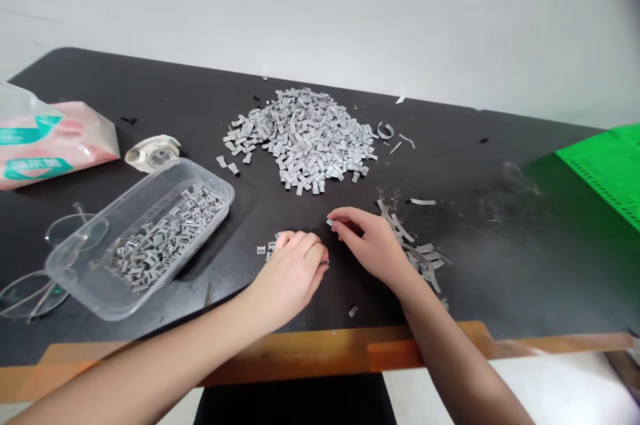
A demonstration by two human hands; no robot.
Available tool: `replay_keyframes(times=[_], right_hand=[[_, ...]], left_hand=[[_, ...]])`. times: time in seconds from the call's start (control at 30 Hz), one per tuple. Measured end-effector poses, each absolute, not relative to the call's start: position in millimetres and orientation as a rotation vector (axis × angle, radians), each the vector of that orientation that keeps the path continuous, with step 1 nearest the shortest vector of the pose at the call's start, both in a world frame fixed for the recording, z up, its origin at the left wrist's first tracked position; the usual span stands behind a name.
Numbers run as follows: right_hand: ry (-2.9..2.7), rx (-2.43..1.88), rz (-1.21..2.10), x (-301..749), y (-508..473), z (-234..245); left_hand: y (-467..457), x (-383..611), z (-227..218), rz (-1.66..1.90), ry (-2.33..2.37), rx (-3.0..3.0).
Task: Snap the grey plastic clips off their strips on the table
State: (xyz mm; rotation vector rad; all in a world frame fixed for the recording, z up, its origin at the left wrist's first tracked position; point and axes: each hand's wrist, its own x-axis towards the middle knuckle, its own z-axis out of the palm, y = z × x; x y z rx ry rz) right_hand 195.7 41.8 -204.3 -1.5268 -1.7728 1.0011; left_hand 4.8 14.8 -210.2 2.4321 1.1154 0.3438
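Observation:
My right hand (367, 238) pinches a small grey fabric tab (330, 222) between thumb and fingertips. Just left of it, my left hand (297, 265) is closed, its fingers curled round a small buckle (325, 262) of which only an edge shows. Beside that hand lie several loose grey buckles (261, 250), partly covered by the fingers. A clear plastic box (100, 305) on the left holds many similar buckles (170, 238). Behind both hands rises a large heap of grey tabs (315, 135). Flat grey strips (425, 258) lie beside my right forearm.
At the left are eyeglasses (37, 291), a roll of tape (157, 153) and a pink and white packet (75, 135). A curled grey strip (385, 131) lies right of the heap. A green sheet (610, 168) covers the right side. Brown tape (345, 348) lines the table's front edge.

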Motion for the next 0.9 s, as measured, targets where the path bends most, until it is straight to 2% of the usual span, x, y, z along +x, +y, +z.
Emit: replay_keyframes(times=[0.2, 0.37, 0.47, 0.9], right_hand=[[-1.803, -1.516, 1.084, 196, 37, -199], [-1.632, -1.584, 1.618, 195, 38, -194], [-1.560, -1.634, 1.794, 195, 39, -191], [-1.575, -1.681, 1.727, 195, 38, -186]], left_hand=[[15, -2, -214, 0.457, 1.064, 2.433], [16, -5, -212, 0.469, 1.123, 2.428], [18, -5, -212, 0.469, 1.203, 2.492], [10, 5, -215, 0.567, 1.180, 2.606]])
